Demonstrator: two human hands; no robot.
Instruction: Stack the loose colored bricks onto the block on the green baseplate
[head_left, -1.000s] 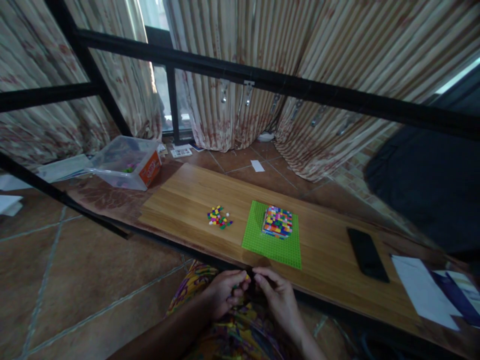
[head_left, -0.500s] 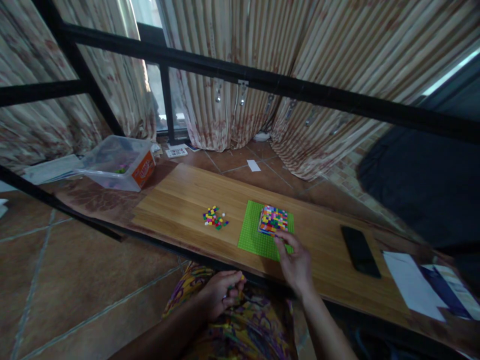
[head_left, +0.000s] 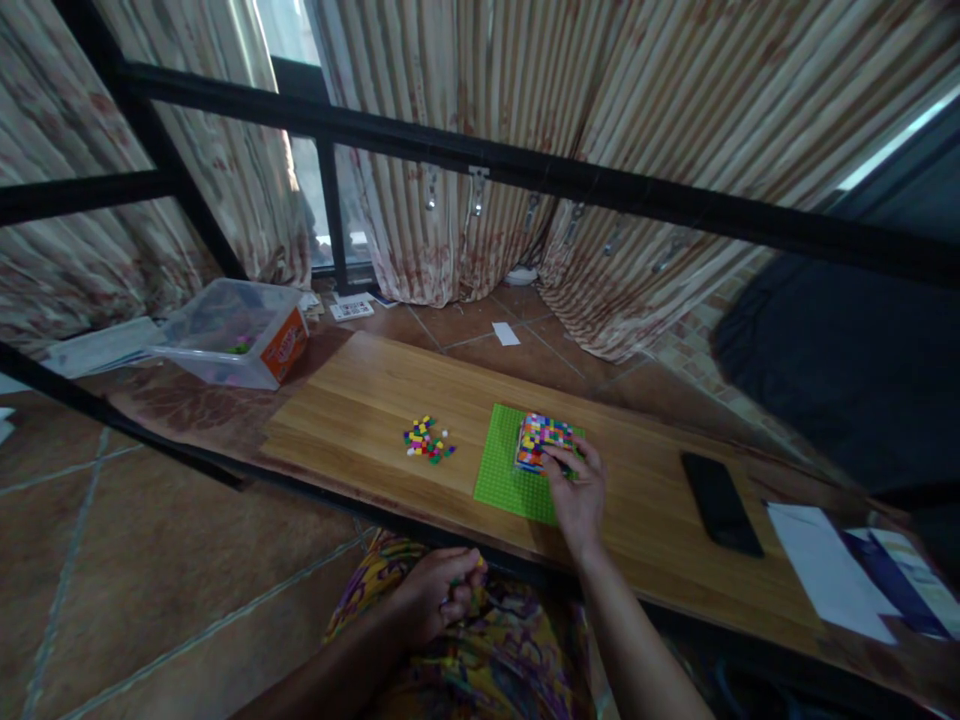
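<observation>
The right hand [head_left: 579, 490], a second ago beside the left hand [head_left: 442, 590], is now being held over the stack [head_left: 536, 432], right of centre; seemingly, the stack is being added to (whether anything is being pinched cannot be told). Bricks [head_left: 481, 563] are being clasped in the left hand, lower centre. Lettering on the orange label [head_left: 285, 344], at left, is being blurred beyond reading.

The person wears a loose garment of yellow printed cloth [head_left: 517, 645] over the lap, with curling purple figures, perhaps floral, though the blur makes this uncertain. The left hand [head_left: 442, 590] and right hand [head_left: 579, 495] are bare.
</observation>
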